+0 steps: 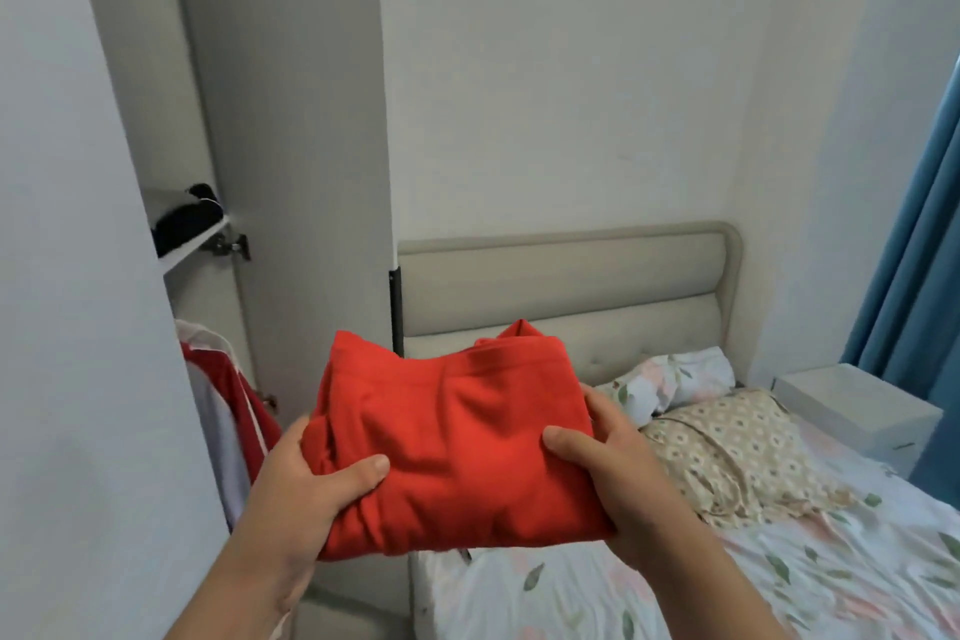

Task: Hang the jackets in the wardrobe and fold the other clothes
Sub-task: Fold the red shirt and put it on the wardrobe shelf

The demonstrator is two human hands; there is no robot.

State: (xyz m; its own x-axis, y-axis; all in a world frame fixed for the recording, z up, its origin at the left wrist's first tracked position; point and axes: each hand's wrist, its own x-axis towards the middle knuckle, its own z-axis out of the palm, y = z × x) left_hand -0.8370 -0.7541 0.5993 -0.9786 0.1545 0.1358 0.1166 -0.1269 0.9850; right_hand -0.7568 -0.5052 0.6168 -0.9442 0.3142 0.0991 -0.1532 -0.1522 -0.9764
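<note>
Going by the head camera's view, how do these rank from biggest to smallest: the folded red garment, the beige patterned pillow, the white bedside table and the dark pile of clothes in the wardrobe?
1. folded red garment, though being nearest the camera enlarges it
2. beige patterned pillow
3. white bedside table
4. dark pile of clothes

The folded cloth (457, 442) is in the near middle, between the left hand (306, 494) and the right hand (613, 468). The wardrobe (156, 120) stands on the left. Clothes (187, 218) lie on its shelf (192, 244), and a jacket (228, 405) hangs below. The bed (779, 577) is on the right, with its headboard (561, 286) at the far end and pillows (737, 442) on it. A small table (857, 411) stands right of the bed, and a curtain (914, 276) hangs at the far right.
</note>
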